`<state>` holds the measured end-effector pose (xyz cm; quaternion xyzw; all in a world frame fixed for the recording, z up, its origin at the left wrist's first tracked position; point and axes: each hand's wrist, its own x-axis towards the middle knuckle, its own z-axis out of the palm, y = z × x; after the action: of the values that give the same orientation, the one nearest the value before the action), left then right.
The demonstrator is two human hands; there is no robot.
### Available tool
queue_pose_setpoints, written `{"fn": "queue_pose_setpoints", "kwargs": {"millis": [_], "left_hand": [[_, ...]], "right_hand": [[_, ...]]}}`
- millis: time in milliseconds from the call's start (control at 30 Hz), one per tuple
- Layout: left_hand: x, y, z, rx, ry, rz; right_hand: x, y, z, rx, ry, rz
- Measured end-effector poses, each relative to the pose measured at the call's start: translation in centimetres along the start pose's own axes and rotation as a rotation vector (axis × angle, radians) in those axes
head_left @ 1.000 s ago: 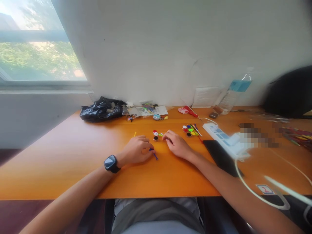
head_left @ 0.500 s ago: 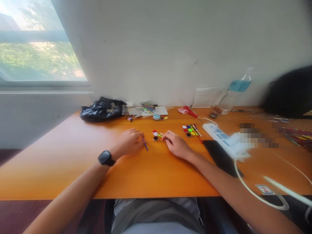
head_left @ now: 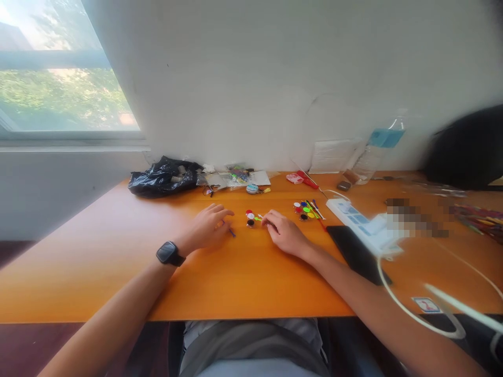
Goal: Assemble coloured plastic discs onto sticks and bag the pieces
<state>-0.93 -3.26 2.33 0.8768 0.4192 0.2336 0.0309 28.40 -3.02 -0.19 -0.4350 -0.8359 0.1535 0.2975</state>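
My left hand [head_left: 214,224] is closed on a thin blue plastic stick [head_left: 232,233]; part of the stick is hidden by the fingers. My right hand [head_left: 283,233] rests on the table with its fingers curled together; what they hold, if anything, is hidden. Between the two hands lie a red disc [head_left: 249,213], a white disc [head_left: 250,216] and a black disc [head_left: 250,223]. Small green and white tips [head_left: 258,218] show just left of my right fingertips, and I cannot tell whether those fingers touch them.
Several coloured discs and sticks [head_left: 306,210] lie right of my right hand. Beyond them are a white power strip [head_left: 349,213], a black phone-like slab [head_left: 356,251] and a bottle [head_left: 379,152]. A black plastic bag [head_left: 163,178] and a striped round item [head_left: 252,189] sit along the wall.
My left hand has shifted slightly left with the blue stick, and less of the stick shows now. My right hand and the discs have stayed in place.
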Motion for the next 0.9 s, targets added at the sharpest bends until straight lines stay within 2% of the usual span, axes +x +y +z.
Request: {"fn": "queue_pose_setpoints", "kwargs": {"millis": [200, 367, 600, 767, 900], "left_hand": [[-0.3, 3.0, -0.2, -0.130, -0.029, 0.055], [-0.5, 5.1, 0.7, -0.211, -0.013, 0.088], [-0.3, 5.5, 2.7, -0.275, -0.047, 0.063], [-0.1, 5.5, 3.8, -0.248, -0.081, 0.168], [-0.1, 5.0, 4.2, -0.141, -0.055, 0.207]], "right_hand": [[0.1, 0.2, 0.2, 0.001, 0.011, 0.001], [0.2, 0.3, 0.3, 0.007, 0.014, 0.001], [0.3, 0.1, 0.2, 0.020, 0.003, -0.011], [0.4, 0.0, 0.2, 0.023, 0.018, -0.009], [0.3, -0.1, 0.3, 0.023, 0.024, -0.010]]}}
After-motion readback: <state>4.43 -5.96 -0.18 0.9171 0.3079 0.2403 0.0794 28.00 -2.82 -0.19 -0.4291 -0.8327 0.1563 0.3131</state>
